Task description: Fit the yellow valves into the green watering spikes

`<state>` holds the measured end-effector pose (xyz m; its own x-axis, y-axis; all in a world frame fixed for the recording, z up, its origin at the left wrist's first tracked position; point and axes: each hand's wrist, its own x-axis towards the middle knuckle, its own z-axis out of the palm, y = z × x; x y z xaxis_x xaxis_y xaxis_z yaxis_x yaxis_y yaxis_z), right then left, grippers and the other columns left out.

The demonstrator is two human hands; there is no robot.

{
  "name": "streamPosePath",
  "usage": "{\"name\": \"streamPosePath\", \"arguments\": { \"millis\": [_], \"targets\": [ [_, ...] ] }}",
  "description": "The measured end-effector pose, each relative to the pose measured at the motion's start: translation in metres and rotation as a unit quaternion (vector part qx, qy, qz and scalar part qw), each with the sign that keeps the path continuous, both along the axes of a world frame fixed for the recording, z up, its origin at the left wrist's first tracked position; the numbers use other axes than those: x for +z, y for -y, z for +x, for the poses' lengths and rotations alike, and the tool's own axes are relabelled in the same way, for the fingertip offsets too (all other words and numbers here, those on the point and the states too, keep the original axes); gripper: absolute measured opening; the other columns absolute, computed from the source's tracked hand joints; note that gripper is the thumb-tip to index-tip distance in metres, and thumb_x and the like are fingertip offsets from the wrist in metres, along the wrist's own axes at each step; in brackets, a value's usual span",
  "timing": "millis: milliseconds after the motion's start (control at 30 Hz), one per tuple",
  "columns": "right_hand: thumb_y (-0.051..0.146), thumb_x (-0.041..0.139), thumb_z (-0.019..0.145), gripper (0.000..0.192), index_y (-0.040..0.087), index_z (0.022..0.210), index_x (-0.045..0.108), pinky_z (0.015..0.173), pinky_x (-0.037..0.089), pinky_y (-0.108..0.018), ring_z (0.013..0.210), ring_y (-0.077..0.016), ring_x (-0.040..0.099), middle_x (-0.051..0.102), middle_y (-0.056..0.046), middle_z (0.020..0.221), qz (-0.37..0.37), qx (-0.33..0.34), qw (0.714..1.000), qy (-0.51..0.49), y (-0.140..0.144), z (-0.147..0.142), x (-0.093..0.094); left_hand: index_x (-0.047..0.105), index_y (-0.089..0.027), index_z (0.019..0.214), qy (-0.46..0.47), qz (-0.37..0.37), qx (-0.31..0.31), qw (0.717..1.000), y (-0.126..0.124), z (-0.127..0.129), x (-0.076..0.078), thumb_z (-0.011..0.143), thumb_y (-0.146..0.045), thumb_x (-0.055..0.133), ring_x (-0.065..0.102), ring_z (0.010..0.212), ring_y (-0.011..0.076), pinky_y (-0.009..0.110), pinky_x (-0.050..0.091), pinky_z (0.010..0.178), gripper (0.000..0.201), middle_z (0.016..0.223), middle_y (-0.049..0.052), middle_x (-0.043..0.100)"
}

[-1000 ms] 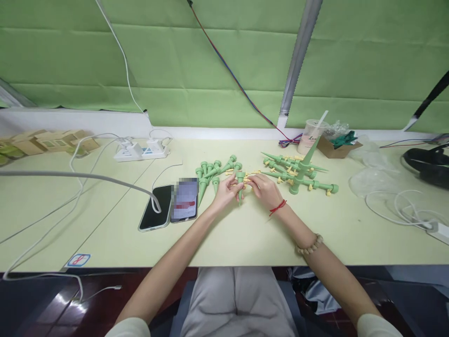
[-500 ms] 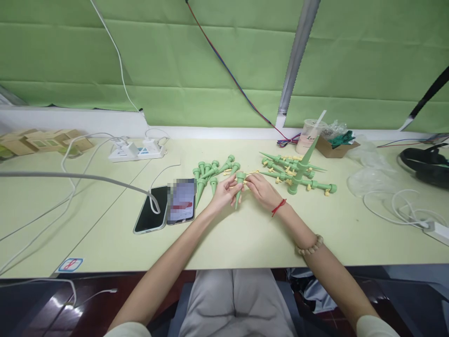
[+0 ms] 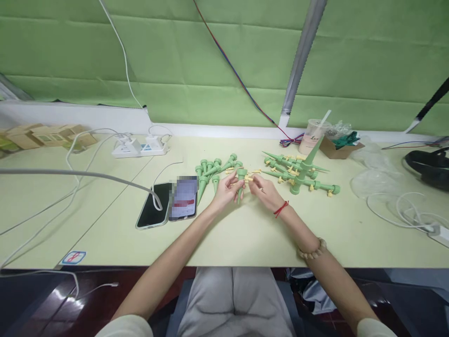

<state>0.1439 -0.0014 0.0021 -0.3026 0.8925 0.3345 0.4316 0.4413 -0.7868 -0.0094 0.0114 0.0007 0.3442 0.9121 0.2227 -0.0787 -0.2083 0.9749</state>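
Note:
My left hand (image 3: 227, 189) is closed around a green plant watering spike (image 3: 241, 175), its wide capped end up and its point down. A small yellow valve (image 3: 248, 179) sticks out from the spike's right side. The fingertips of my right hand (image 3: 264, 189) are pinched at the outer end of this valve; the fingers partly hide the contact. Left of my hands lies a pile of green spikes (image 3: 209, 168) with no valves visible on them. Several spikes with yellow valves (image 3: 291, 171) are heaped at right, one of them standing upright (image 3: 304, 171).
Two phones (image 3: 154, 206) (image 3: 184, 199) lie left of my forearm, with a grey cable hanging over one. A power strip (image 3: 140, 149), a drink cup (image 3: 313, 133), a small cardboard box (image 3: 335, 149) and clear plastic bags (image 3: 372, 175) stand or lie farther back.
My right fingers have drawn slightly back to the right, and more of the yellow valve shows beside the spike. My left hand keeps its hold. The whole view has shifted a little.

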Motion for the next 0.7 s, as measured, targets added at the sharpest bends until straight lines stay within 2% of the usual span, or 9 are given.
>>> {"name": "streamPosePath", "arguments": {
  "millis": [67,133,200,300,467,567,600,700],
  "targets": [
    [0.05,0.031,0.089,0.037,0.02,0.073,0.044,0.063,0.039,-0.028,0.068,-0.0166,0.051,0.055,-0.005,0.071,0.109,-0.042,0.988,0.099,-0.004,0.005,-0.003,0.05,-0.012,0.116,0.009,-0.025,-0.005,1.0,0.001,0.001,-0.001,0.073,-0.043,0.061,0.049,0.038,0.0065,0.017,0.034,0.031,0.054,0.063,-0.002,0.054],
    [0.042,0.027,0.092,0.034,0.02,0.071,0.042,0.066,0.038,-0.029,0.073,-0.0187,0.051,0.054,-0.006,0.072,0.171,-0.058,0.97,0.164,-0.007,0.008,-0.008,0.051,-0.011,0.113,0.003,-0.036,-0.008,0.999,0.001,0.003,-0.004,0.072,-0.045,0.061,0.049,0.038,0.0066,0.017,0.035,0.031,0.054,0.065,-0.001,0.054],
    [0.036,0.025,0.093,0.032,0.021,0.069,0.04,0.066,0.037,-0.029,0.073,-0.019,0.051,0.052,-0.006,0.069,0.19,-0.066,0.962,0.182,-0.007,0.007,-0.013,0.05,-0.012,0.115,-0.013,-0.026,0.003,1.0,0.002,0.004,-0.009,0.074,-0.043,0.059,0.048,0.038,0.0058,0.017,0.036,0.031,0.052,0.066,-0.002,0.053],
    [0.033,0.026,0.093,0.03,0.021,0.068,0.037,0.064,0.037,-0.027,0.067,-0.0169,0.049,0.049,-0.003,0.066,0.172,-0.065,0.972,0.144,-0.004,0.003,-0.016,0.048,-0.015,0.119,-0.031,0.004,0.028,0.999,0.003,0.007,-0.016,0.078,-0.038,0.055,0.046,0.039,0.0047,0.016,0.036,0.032,0.047,0.067,-0.003,0.051],
    [0.04,0.027,0.092,0.036,0.021,0.065,0.04,0.06,0.037,-0.025,0.055,-0.0129,0.045,0.044,0.001,0.058,0.068,-0.061,0.995,0.029,0.003,-0.003,-0.011,0.042,-0.017,0.128,-0.052,0.034,0.043,0.997,0.005,0.009,-0.02,0.081,-0.033,0.05,0.046,0.043,0.0048,0.016,0.036,0.034,0.05,0.072,-0.001,0.051],
    [0.052,0.029,0.088,0.044,0.021,0.058,0.037,0.057,0.041,-0.026,0.049,-0.0115,0.043,0.039,0.003,0.051,-0.064,-0.034,0.994,-0.078,0.005,-0.006,-0.006,0.038,-0.019,0.133,-0.076,0.067,0.055,0.993,0.007,0.007,-0.018,0.082,-0.028,0.049,0.045,0.044,0.0048,0.015,0.035,0.038,0.053,0.068,-0.002,0.052],
    [0.056,0.029,0.086,0.046,0.022,0.057,0.034,0.055,0.042,-0.026,0.045,-0.0107,0.041,0.036,0.005,0.048,-0.126,-0.002,0.984,-0.123,0.005,-0.007,-0.005,0.039,-0.019,0.132,-0.086,0.082,0.06,0.991,0.007,0.007,-0.018,0.082,-0.027,0.049,0.044,0.044,0.0049,0.015,0.035,0.04,0.052,0.064,-0.003,0.051],
    [0.064,0.03,0.081,0.049,0.023,0.055,0.025,0.052,0.047,-0.03,0.036,-0.0079,0.028,0.025,0.009,0.041,-0.282,0.098,0.929,-0.217,0.004,-0.009,-0.003,0.044,-0.018,0.129,-0.104,0.113,0.066,0.986,0.007,0.006,-0.017,0.081,-0.024,0.05,0.041,0.043,0.005,0.015,0.035,0.042,0.049,0.053,-0.005,0.045]
  ]
}}
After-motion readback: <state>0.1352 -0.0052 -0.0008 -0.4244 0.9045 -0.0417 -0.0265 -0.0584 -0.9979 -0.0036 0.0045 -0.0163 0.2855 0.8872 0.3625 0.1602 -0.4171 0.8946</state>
